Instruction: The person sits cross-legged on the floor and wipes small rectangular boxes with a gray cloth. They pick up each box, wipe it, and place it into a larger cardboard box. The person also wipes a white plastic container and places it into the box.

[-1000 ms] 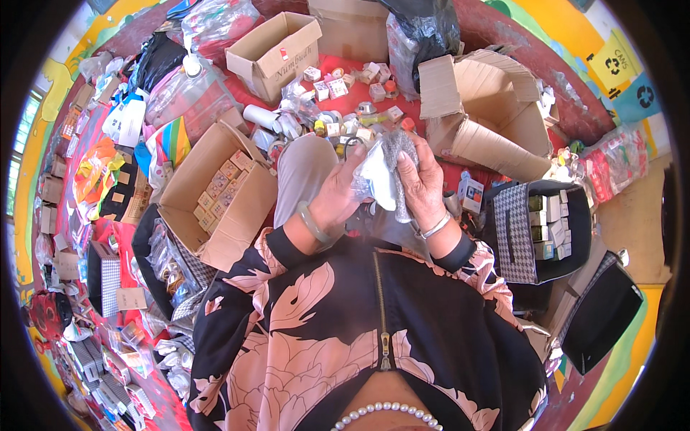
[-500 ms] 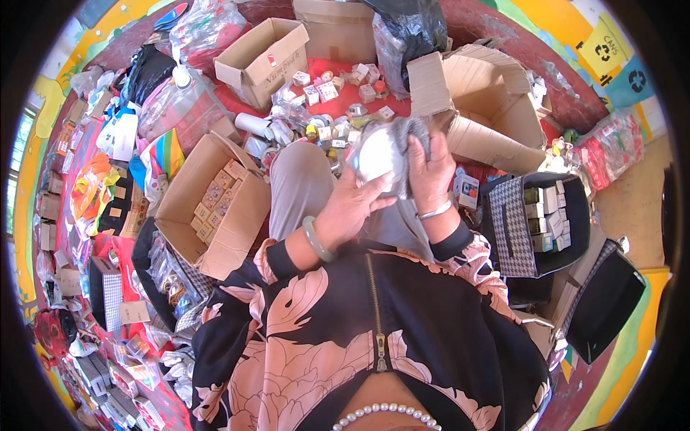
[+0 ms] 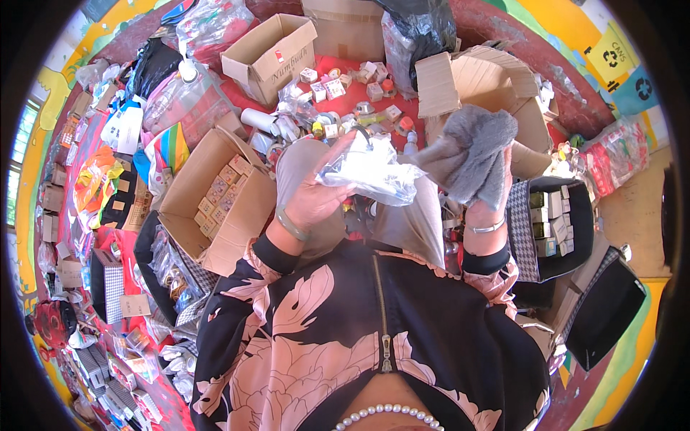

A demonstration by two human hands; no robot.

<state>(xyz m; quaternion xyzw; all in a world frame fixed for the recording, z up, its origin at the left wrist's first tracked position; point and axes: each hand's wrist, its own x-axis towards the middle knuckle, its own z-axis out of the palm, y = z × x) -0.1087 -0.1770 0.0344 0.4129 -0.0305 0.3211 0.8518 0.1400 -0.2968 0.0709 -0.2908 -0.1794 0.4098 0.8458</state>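
In my left hand (image 3: pixel 316 202) is a crinkled clear plastic bag (image 3: pixel 377 176), glaring white in the light; whatever lies inside it is washed out. My fingers and thumb close on its left end, above my knees. A grey fuzzy cloth (image 3: pixel 471 154) hangs bunched from my right hand (image 3: pixel 490 210), held up to the right of the bag and apart from it. The cloth hides most of that hand's fingers. Beyond both hands, small boxes and bottles (image 3: pixel 332 90) lie scattered on a red sheet.
An open carton (image 3: pixel 241 255) with rows of small boxes stands left of my knee. Another carton (image 3: pixel 438 90) gapes at the far right. A houndstooth bin (image 3: pixel 528 237) of small boxes sits at my right, and a smaller carton (image 3: pixel 248 72) at the back.
My hands have moved apart. The grey cloth has come away from the shiny bag and gone right with my right hand; the bag stays in my left hand, which has shifted slightly left.
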